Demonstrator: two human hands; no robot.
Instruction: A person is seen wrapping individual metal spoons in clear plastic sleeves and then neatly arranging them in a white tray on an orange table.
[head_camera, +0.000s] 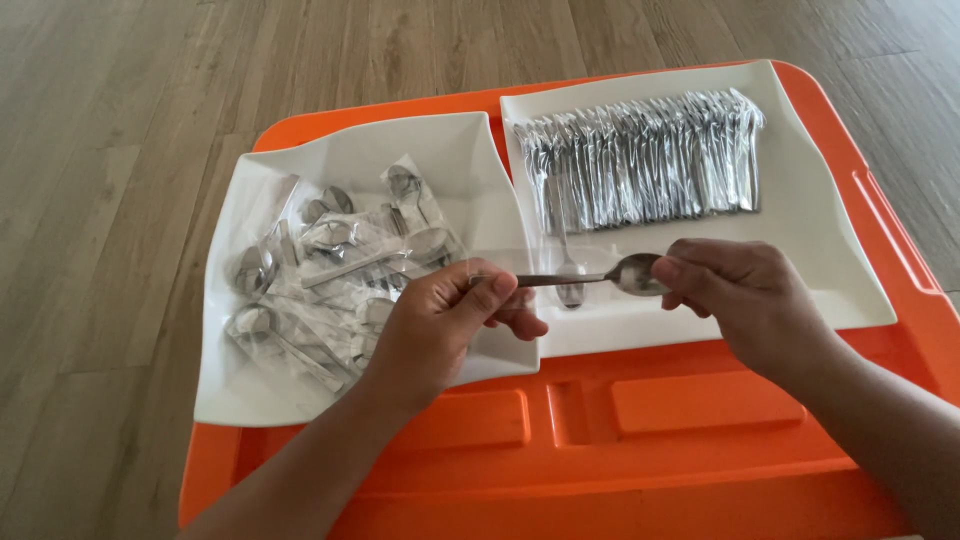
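Steel spoon (600, 277) pinched between left hand (440, 325) fingers and right hand (745, 290) fingers.

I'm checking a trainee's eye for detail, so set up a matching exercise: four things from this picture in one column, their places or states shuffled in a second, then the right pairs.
Column one:
1. Bare metal spoon
2. Loose heap of clear-wrapped spoons
3. Neat row of spoons
4. Orange plastic lid

Column two:
A. Under both white plates, on the wooden floor
B. Lined up on the right white square plate
C. Held between the left hand and the right hand
D. Piled on the left white square plate

Pairs: 1-C, 2-D, 3-B, 4-A
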